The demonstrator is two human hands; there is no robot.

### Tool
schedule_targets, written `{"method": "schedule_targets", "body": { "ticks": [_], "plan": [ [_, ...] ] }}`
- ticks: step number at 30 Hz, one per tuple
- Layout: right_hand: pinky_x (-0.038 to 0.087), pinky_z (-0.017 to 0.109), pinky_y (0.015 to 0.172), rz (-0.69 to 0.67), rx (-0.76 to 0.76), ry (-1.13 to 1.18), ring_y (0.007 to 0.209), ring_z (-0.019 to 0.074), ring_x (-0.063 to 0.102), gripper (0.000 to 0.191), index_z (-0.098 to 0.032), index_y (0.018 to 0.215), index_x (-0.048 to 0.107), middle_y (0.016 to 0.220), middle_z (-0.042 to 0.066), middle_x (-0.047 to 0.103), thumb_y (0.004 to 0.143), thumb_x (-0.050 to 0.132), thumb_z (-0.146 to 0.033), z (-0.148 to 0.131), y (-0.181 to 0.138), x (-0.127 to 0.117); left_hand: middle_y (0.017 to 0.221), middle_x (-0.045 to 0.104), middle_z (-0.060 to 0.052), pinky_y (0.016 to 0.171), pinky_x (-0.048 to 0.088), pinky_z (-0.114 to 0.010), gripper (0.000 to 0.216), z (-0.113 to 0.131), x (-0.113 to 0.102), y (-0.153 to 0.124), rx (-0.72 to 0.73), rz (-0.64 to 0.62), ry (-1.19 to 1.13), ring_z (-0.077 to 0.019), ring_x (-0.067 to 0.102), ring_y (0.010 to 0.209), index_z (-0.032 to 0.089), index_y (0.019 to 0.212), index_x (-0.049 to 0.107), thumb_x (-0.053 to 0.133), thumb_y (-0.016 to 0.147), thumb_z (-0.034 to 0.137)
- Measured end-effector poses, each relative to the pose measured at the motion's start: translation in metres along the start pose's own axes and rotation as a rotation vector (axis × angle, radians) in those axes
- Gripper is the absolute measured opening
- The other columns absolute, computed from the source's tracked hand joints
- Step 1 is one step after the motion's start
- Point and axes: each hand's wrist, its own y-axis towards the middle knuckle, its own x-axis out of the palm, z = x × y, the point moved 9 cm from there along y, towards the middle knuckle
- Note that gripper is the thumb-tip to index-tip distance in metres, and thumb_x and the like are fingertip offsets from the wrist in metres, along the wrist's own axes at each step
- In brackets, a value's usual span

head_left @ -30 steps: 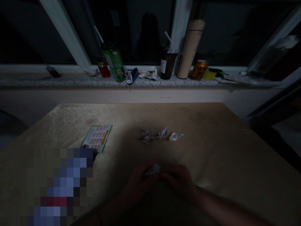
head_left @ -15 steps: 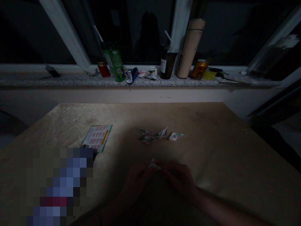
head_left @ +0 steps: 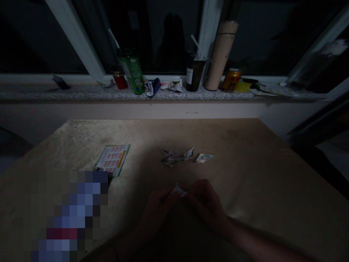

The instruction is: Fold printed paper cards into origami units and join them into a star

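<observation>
In dim light, my left hand (head_left: pixel 156 209) and my right hand (head_left: pixel 205 205) meet near the front of a tan table (head_left: pixel 245 174). Both pinch a small folded piece of printed paper (head_left: pixel 178 190) between their fingertips, just above the tabletop. Beyond the hands lie a cluster of folded paper pieces (head_left: pixel 177 157) and one separate folded piece (head_left: pixel 203 158) to its right. The fingers are closed round the paper; the fold itself is too dark to make out.
A printed card (head_left: pixel 112 160) lies at the left, beside a blurred-out patch. On the stone windowsill (head_left: pixel 81 94) stand a green bottle (head_left: pixel 132 74), a red jar (head_left: pixel 120 80), a dark cup with a straw (head_left: pixel 194 74), a tall beige flask (head_left: pixel 221 56) and a gold can (head_left: pixel 231 79).
Both hands have moved slightly away from me with the paper piece, which now shows smaller and more tightly folded between the fingertips. Everything else is unmoved.
</observation>
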Motion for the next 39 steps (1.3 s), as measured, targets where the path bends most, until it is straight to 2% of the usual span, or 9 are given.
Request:
{"method": "schedule_targets", "body": {
  "ticks": [4, 6, 9, 12, 18, 23, 26, 30, 39],
  "plan": [
    [0.045, 0.023, 0.063, -0.052, 0.044, 0.047, 0.074, 0.0126, 0.055, 0.011, -0.023, 0.09, 0.049, 0.082, 0.0, 0.054, 0.085, 0.057, -0.025, 0.004, 0.0, 0.004, 0.098, 0.071, -0.001, 0.079, 0.049, -0.032, 0.054, -0.006, -0.002, 0.001, -0.05, 0.027, -0.069, -0.022, 0.065, 0.09, 0.021, 0.13, 0.046, 0.061, 0.08, 0.035],
    [0.045, 0.023, 0.065, -0.065, 0.047, 0.047, 0.075, 0.0129, 0.054, 0.01, -0.023, 0.092, 0.049, 0.084, 0.0, 0.053, 0.086, 0.056, -0.024, 0.004, 0.0, 0.004, 0.1, 0.069, -0.003, 0.078, 0.049, -0.032, 0.062, -0.006, 0.0, 0.003, -0.046, 0.002, -0.093, -0.0218, 0.064, 0.09, 0.02, 0.135, 0.039, 0.061, 0.08, 0.036],
    [0.044, 0.024, 0.068, -0.081, 0.021, 0.046, 0.078, 0.0132, 0.052, 0.006, -0.023, 0.091, 0.049, 0.086, 0.001, 0.052, 0.087, 0.053, -0.024, 0.0, 0.0, 0.004, 0.11, 0.065, -0.006, 0.086, 0.045, -0.032, 0.049, -0.003, 0.002, 0.005, -0.013, -0.023, -0.064, -0.0237, 0.059, 0.1, 0.018, 0.122, 0.054, 0.061, 0.078, 0.037],
    [0.043, 0.024, 0.067, -0.109, 0.023, 0.046, 0.076, 0.0129, 0.05, 0.002, -0.023, 0.09, 0.049, 0.084, 0.0, 0.051, 0.089, 0.051, -0.024, -0.001, -0.001, 0.005, 0.103, 0.067, -0.007, 0.086, 0.044, -0.033, 0.038, -0.006, 0.001, 0.004, -0.037, -0.025, 0.039, -0.0253, 0.059, 0.097, 0.016, 0.105, 0.063, 0.057, 0.079, 0.043],
    [0.042, 0.024, 0.072, -0.133, 0.071, 0.086, 0.08, 0.0129, 0.051, 0.007, -0.025, 0.096, 0.048, 0.086, -0.001, 0.052, 0.089, 0.05, -0.027, 0.002, -0.002, 0.007, 0.086, 0.065, -0.002, 0.074, 0.044, -0.027, 0.033, 0.001, 0.003, 0.001, 0.038, -0.038, 0.131, -0.0212, 0.058, 0.082, 0.017, 0.09, 0.064, 0.052, 0.083, 0.047],
    [0.044, 0.026, 0.071, -0.29, 0.176, 0.178, 0.081, 0.0144, 0.054, 0.024, -0.025, 0.112, 0.043, 0.088, 0.001, 0.057, 0.089, 0.05, -0.03, 0.006, -0.001, 0.021, 0.076, 0.06, -0.001, 0.065, 0.042, -0.024, 0.028, 0.002, 0.006, 0.001, 0.08, -0.069, 0.215, -0.0184, 0.055, 0.073, 0.016, 0.082, 0.062, 0.052, 0.084, 0.042],
    [0.043, 0.026, 0.072, -0.359, 0.127, 0.078, 0.08, 0.0149, 0.054, 0.016, -0.021, 0.095, 0.054, 0.087, 0.001, 0.058, 0.09, 0.048, -0.034, 0.003, 0.002, 0.026, 0.073, 0.056, 0.0, 0.062, 0.04, -0.023, 0.027, 0.004, 0.011, 0.001, 0.162, -0.106, 0.314, -0.0168, 0.052, 0.069, 0.015, 0.076, 0.06, 0.054, 0.083, 0.041],
    [0.043, 0.025, 0.067, -0.4, 0.093, -0.082, 0.073, 0.0143, 0.052, 0.027, -0.02, 0.085, 0.057, 0.077, 0.0, 0.057, 0.092, 0.042, -0.041, 0.005, 0.0, 0.029, 0.072, 0.055, 0.0, 0.063, 0.039, -0.023, 0.03, 0.007, 0.018, -0.002, 0.248, -0.146, 0.391, -0.016, 0.051, 0.067, 0.016, 0.073, 0.059, 0.052, 0.085, 0.043],
    [0.045, 0.025, 0.065, -0.391, 0.06, -0.153, 0.07, 0.0152, 0.053, 0.038, -0.021, 0.085, 0.059, 0.077, 0.001, 0.06, 0.095, 0.031, -0.045, -0.001, -0.003, 0.028, 0.084, 0.063, -0.004, 0.07, 0.044, -0.025, 0.036, 0.007, 0.022, -0.008, 0.218, -0.209, 0.373, -0.0195, 0.056, 0.075, 0.018, 0.086, 0.064, 0.048, 0.086, 0.05]
  ]
}}
